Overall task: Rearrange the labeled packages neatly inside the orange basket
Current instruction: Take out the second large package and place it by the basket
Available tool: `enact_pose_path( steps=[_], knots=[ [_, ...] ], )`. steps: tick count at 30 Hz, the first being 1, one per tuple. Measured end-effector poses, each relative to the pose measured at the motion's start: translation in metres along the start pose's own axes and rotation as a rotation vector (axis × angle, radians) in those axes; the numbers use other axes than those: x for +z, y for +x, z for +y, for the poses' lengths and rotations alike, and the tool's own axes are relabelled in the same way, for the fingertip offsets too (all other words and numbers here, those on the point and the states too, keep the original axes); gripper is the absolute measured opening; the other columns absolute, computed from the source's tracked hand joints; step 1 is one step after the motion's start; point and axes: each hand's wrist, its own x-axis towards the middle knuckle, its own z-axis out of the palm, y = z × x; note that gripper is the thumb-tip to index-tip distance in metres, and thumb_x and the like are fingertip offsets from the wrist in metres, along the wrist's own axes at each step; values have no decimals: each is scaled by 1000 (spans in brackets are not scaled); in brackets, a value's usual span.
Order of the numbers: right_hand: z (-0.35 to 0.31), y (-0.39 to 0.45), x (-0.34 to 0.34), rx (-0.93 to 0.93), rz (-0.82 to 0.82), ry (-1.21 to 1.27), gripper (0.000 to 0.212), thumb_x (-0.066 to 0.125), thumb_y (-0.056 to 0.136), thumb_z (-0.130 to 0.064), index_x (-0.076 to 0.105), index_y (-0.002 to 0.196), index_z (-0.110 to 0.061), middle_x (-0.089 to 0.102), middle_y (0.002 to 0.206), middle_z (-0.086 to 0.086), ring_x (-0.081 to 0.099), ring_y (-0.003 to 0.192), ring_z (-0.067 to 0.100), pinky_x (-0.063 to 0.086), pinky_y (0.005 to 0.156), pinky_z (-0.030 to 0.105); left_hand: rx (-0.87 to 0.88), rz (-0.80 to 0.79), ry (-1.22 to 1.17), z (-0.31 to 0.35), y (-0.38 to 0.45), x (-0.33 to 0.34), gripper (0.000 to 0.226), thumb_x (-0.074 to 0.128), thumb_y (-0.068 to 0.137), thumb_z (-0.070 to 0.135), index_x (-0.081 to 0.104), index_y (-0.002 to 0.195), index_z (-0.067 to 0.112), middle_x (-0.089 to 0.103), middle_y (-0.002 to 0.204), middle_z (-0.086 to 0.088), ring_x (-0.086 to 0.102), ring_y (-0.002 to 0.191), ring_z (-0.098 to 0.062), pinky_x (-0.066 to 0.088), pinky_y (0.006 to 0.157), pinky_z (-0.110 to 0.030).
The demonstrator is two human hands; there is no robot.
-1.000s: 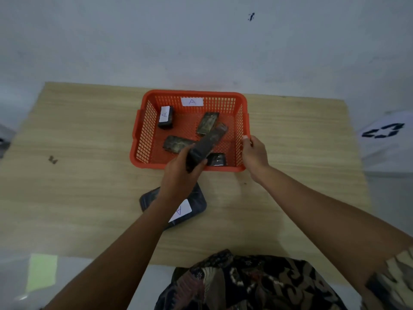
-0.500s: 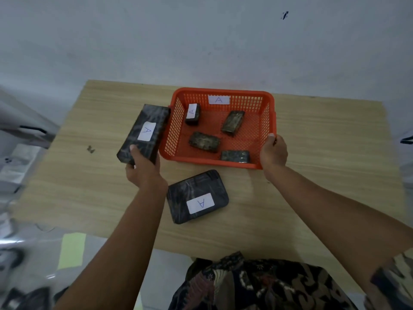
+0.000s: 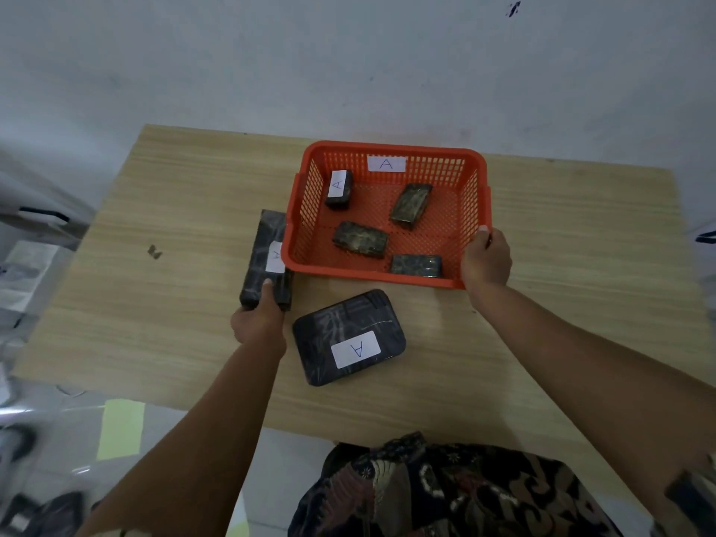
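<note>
An orange basket (image 3: 391, 149) with an "A" label on its far wall stands on the wooden table. Inside lie several small dark packages: one labeled "A" (image 3: 339, 188) at the back left, one (image 3: 411, 205) at the back right, one (image 3: 360, 239) in the middle, one (image 3: 416, 265) at the front. My left hand (image 3: 259, 318) grips the near end of a long dark labeled package (image 3: 265, 257) lying on the table against the basket's left side. My right hand (image 3: 485, 261) holds the basket's front right corner. A flat dark package labeled "A" (image 3: 348, 336) lies in front of the basket.
The table (image 3: 174, 234) has a small dark mark (image 3: 154, 251) at the left. A white wall rises behind it. Papers and clutter lie on the floor at the left, past the table edge. My patterned clothing shows at the bottom.
My left hand lifted the long package out of the basket, swung it left, and lowered it onto the table beside the basket. The right hand stayed on the basket's corner.
</note>
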Motion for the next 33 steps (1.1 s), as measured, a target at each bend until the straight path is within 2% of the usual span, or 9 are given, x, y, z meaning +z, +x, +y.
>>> enact_pose_path(
  steps=[4,6,11,16,19,22,25,30,33],
  knots=[
    [1,-2,1,-11,14,-28,38,36,106,-28,60,121,-2,65,123,21,58,113,39,41,85,35,30,4,217,-6,8,-2,64,76,72,50,62,112,3,69,103,-17,69,89,-31,57,75,-36],
    [1,-3,2,-16,10,-52,37,36,106,-26,58,124,-3,65,123,20,59,112,38,41,84,35,33,32,261,-3,11,0,68,75,72,51,57,117,4,66,109,-17,67,97,-33,57,80,-39],
    [9,-6,4,-192,-20,-129,56,47,99,-21,34,150,-4,44,150,18,42,139,32,35,113,39,196,103,559,5,12,4,72,72,79,39,39,135,9,38,136,-21,46,122,-40,44,99,-52],
    [-9,-10,15,-448,-25,-292,55,51,97,-24,40,149,-9,33,159,13,23,149,32,20,121,48,481,121,750,24,13,22,58,66,82,42,47,132,20,31,147,-11,36,130,-34,36,104,-51],
    [-25,-8,29,-550,-40,-313,47,54,94,-23,52,140,-10,43,152,13,32,145,32,20,120,54,670,-3,657,38,13,38,42,53,90,20,52,131,13,42,142,-12,43,127,-31,37,102,-41],
    [-44,-13,51,-572,-170,-267,42,53,97,-25,55,138,-12,50,148,9,37,142,26,28,118,49,748,-97,528,55,10,50,37,41,96,12,54,131,7,51,135,-13,51,121,-27,35,98,-27],
    [-67,-18,77,-543,-278,-232,37,51,99,-31,60,132,-15,60,134,4,52,126,20,43,107,37,774,-138,544,77,15,65,40,42,98,25,52,133,9,55,135,-12,50,124,-26,35,100,-28],
    [-109,-9,127,-428,-340,-252,31,54,98,-34,66,122,-18,67,123,3,59,115,21,43,93,29,752,-348,618,108,37,99,56,48,96,45,45,141,12,55,138,-11,53,125,-24,39,102,-32],
    [-126,8,151,-550,-398,-331,28,54,98,-25,63,124,-19,65,125,3,58,117,24,49,95,37,811,-483,660,117,44,117,46,44,98,43,52,134,16,63,122,-1,60,106,-17,44,83,-23]
  ],
)
